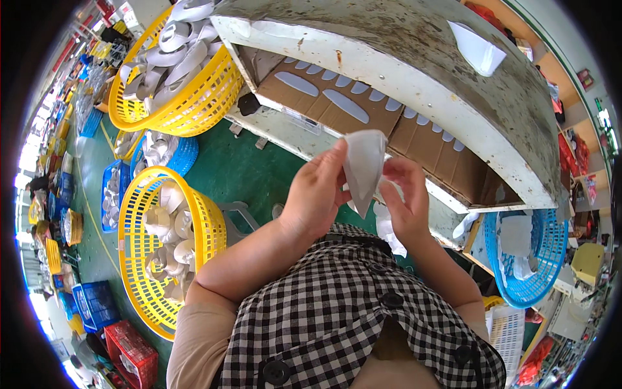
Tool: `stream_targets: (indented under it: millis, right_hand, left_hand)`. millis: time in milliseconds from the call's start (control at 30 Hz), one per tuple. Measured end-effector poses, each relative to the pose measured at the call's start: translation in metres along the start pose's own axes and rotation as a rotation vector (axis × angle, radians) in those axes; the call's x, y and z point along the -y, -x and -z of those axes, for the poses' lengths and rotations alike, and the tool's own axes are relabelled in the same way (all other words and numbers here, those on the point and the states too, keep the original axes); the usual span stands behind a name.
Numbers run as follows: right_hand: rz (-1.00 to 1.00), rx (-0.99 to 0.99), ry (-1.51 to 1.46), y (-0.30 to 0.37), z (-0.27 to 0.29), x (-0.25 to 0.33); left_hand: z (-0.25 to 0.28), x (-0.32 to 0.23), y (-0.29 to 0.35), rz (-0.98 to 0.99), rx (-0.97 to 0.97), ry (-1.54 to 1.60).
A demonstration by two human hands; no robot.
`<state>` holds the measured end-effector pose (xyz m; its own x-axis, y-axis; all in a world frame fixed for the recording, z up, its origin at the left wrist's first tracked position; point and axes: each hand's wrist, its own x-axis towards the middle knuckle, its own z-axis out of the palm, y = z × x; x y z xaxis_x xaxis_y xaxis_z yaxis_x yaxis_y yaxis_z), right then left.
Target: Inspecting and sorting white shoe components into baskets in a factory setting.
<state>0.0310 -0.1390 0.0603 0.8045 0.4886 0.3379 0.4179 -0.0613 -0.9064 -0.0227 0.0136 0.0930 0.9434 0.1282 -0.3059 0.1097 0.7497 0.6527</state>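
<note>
My left hand (pixel 315 190) pinches a white, curved piece (pixel 365 162) that looks like a shoe upper, thumb on its upper left edge. The piece stands upright in front of my chest and tapers to a point at the bottom. On its right side my right hand (pixel 407 202) has bent fingers closed around a pale edge, partly hidden behind the piece. More white material (pixel 387 228) hangs below, close to my apron. A similar white piece (pixel 477 49) lies on top of the worn workbench (pixel 389 39).
Under the bench top, flat white oval pieces (pixel 346 106) lie on cardboard (pixel 382 123). Yellow baskets (pixel 207 223) (pixel 188 107) of pale shaped pieces stand at left on the green floor. At right is a blue basket (pixel 532 285) with white pieces; a red crate (pixel 131 353) sits lower left.
</note>
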Motion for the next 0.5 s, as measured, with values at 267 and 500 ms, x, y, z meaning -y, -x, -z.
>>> stream_targets:
  millis: [267,500]
  right_hand:
    - [-0.109,0.024,-0.331,-0.005,-0.013,-0.001]
    - [-0.032,0.191,-0.23,0.0,-0.014,-0.016]
  left_hand:
    - [0.021,0.017,-0.001,-0.064,0.037,-0.26]
    - [0.017,0.01,0.003,0.052,-0.025,0.084]
